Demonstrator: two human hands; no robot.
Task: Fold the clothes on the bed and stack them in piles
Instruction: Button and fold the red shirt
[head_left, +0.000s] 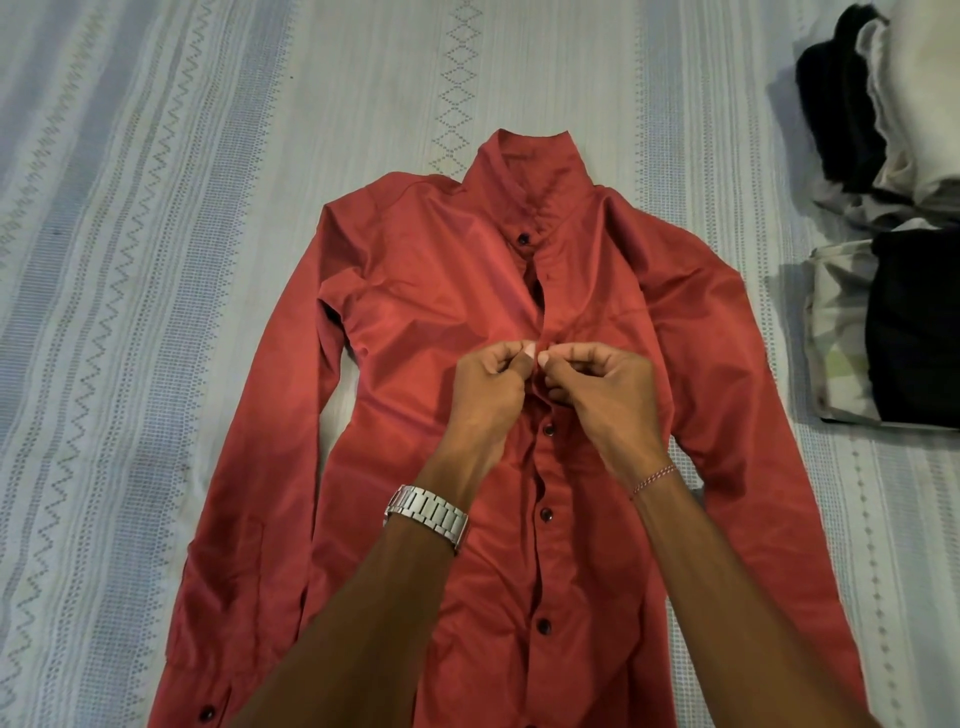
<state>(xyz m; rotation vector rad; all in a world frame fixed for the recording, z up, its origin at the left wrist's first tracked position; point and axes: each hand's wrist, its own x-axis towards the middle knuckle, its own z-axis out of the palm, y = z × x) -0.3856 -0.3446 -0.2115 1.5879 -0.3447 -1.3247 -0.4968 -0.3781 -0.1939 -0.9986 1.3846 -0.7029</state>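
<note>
Item: red shirt (415, 322), long-sleeved, lying face up and flat on the bed (156, 208), collar away from the person, both sleeves laid down along its sides. Placket: dark buttons fastened at the collar and below the hands; a gap stands open on the chest between the collar button and the hands. Left hand (488, 387) and right hand (597, 387) meet at mid-chest, each with fingers curled and pinching one edge of the placket, thumbs nearly touching — judged to be working a button through its hole, though the button itself is hidden under the fingers. Steel watch (428, 512) on the left wrist, thread bracelet (655, 478) on the right. Folded pile (883, 322) of dark and pale clothes near the bed's right edge, well apart from the shirt. Risks, as judgement: the button may slip the hole if the two edges are not held level; pulling the cloth upward may drag the front askew and crease it, spoiling a straight fold; the open gap above may let the front shift when the shirt is turned over; the watch may snag the thin fabric.
</note>
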